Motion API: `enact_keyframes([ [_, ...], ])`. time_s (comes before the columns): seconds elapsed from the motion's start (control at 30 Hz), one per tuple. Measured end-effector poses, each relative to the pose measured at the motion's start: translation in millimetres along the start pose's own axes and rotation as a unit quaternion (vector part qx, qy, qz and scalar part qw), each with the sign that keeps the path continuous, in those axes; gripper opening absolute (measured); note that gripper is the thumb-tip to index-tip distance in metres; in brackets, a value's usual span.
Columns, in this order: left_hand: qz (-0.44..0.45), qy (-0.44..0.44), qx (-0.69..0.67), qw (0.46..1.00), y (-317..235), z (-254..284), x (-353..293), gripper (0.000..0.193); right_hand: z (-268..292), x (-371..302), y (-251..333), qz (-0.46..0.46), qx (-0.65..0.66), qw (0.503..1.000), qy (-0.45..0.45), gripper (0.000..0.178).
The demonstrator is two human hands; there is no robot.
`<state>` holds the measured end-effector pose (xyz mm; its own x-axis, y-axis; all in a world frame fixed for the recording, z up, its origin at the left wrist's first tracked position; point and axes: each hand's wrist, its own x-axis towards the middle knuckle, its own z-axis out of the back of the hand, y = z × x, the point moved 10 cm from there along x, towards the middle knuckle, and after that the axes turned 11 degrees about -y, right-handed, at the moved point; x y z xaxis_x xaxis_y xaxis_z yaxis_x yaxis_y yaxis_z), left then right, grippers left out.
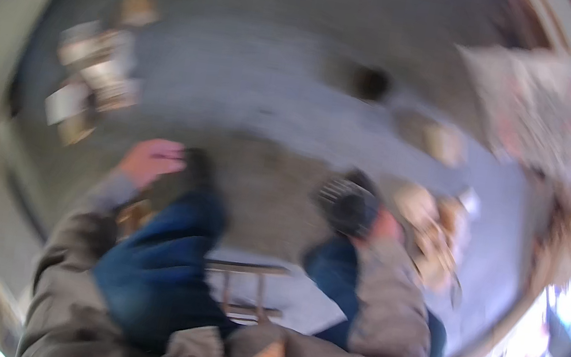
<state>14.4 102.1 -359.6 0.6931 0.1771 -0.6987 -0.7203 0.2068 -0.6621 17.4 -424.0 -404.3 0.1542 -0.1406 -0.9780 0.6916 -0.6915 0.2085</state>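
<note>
My left hand (151,161) is out in front of my left knee, beside a dark shoe (198,168). Its fingers are smeared by motion, so whether they hold anything does not show. Over by my right knee, my right hand (386,227) is closed at the side of a dark rounded object with pale marks (346,204); blur hides its exact kind. Most of that hand's fingers are behind the object. My knees in blue trousers (163,256) are bent and set apart.
Pale and brown blocky pieces (106,67) lie in a group on the grey floor (261,94) at the left. More tan pieces (432,234) lie right of my right hand. A dark lump (372,83) is farther off. A whitish sack with red marks (539,109) stands far right.
</note>
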Motion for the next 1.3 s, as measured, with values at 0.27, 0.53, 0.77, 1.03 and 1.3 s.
enact_keyframes([
  [0.27,-0.087,-0.278,0.171,0.941,37.9,76.0,-17.2,0.062,34.0,13.5,33.7,0.101,-0.08,0.991,0.025,0.041],
  [0.53,-0.076,-0.473,0.19,0.857,37.3,184.3,10.8,0.096,12.3,-12.3,24.5,0.09,-0.065,0.993,-0.025,0.04],
  [0.77,-0.128,-0.517,0.219,0.818,-39.3,221.0,66.2,0.111,6.2,-17.0,14.2,0.072,-0.047,0.995,-0.041,0.041],
  [1.03,-0.037,-0.493,0.217,0.842,-47.3,252.5,157.8,0.109,9.2,-6.4,26.4,0.096,-0.062,0.993,-0.015,0.039],
  [1.3,-0.01,-0.313,-0.361,0.878,-29.2,218.9,154.7,0.081,0.9,-20.2,25.2,0.09,-0.068,0.992,-0.058,0.038],
])
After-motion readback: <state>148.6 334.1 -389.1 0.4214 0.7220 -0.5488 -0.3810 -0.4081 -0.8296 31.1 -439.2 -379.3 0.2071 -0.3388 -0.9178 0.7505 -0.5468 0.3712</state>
